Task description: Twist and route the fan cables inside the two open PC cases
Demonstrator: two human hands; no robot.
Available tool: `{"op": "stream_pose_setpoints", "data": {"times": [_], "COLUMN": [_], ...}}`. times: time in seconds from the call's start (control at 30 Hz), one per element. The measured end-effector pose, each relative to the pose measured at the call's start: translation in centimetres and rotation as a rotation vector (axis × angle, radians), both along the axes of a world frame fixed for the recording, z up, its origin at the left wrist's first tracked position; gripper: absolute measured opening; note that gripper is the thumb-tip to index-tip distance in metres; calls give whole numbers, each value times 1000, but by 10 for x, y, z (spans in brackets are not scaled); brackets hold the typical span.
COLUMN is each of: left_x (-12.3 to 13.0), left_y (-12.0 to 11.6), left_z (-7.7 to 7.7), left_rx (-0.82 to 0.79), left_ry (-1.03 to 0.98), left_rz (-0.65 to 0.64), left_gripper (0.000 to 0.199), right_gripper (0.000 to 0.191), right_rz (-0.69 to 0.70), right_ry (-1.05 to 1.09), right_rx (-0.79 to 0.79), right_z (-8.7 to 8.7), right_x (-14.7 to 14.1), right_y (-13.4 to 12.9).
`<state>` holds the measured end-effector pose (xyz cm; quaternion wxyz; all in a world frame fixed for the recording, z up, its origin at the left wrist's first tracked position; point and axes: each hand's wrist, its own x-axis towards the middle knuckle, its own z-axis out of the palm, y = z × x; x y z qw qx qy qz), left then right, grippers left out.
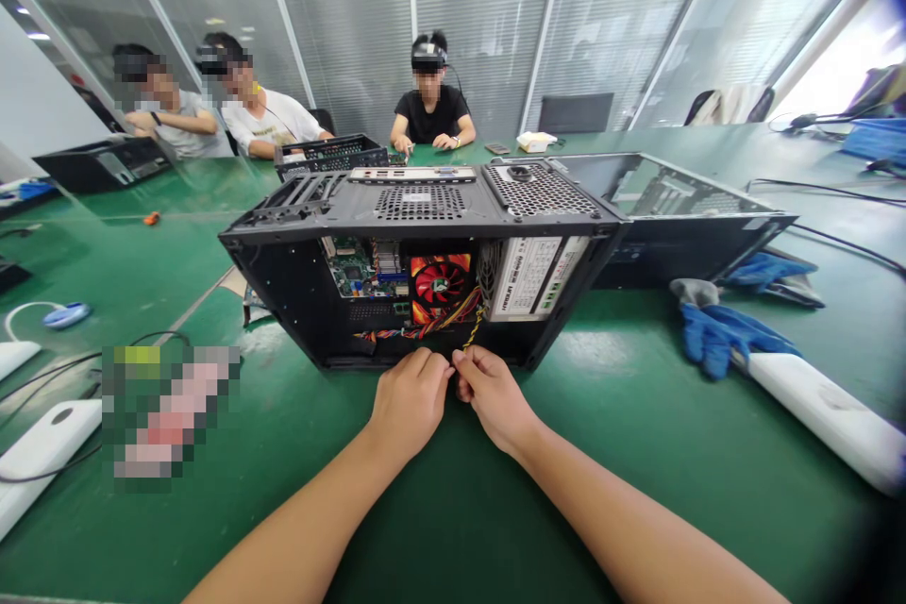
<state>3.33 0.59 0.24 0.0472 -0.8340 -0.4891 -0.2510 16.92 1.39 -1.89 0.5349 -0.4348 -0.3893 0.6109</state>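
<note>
A black computer case with its side open stands on the green table in front of me. Inside it show a motherboard, a red cooling fan and a power supply with a white label. A twisted yellow-and-black cable runs down from the fan area to my fingers. My right hand pinches this cable near its lower end. Close against it, my left hand is closed, fingertips together; what lies in them is too small to make out. The cable's end is hidden by the fingers.
Blue work gloves and a white power strip lie at the right. Behind the case is another dark case panel. More white power strips and black cords are at the left. Several people sit across the green table.
</note>
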Motion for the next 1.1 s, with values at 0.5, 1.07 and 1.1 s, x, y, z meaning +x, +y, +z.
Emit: {"op": "stream_pose_setpoints", "data": {"times": [0.5, 1.07, 1.1], "left_x": [-2, 1, 1], "left_y": [2, 3, 3], "left_z": [0, 0, 0], "left_rx": [141, 123, 120], "left_ry": [75, 133, 133], "left_rz": [-30, 18, 18], "left_gripper": [21, 21, 21], "right_gripper": [42, 41, 42], "right_rz": [-8, 6, 6], "right_ry": [-11, 6, 4], "right_rx": [-1, 6, 4], "right_z": [1, 0, 0], "right_x": [-1, -1, -1], "right_y": [1, 0, 0]}}
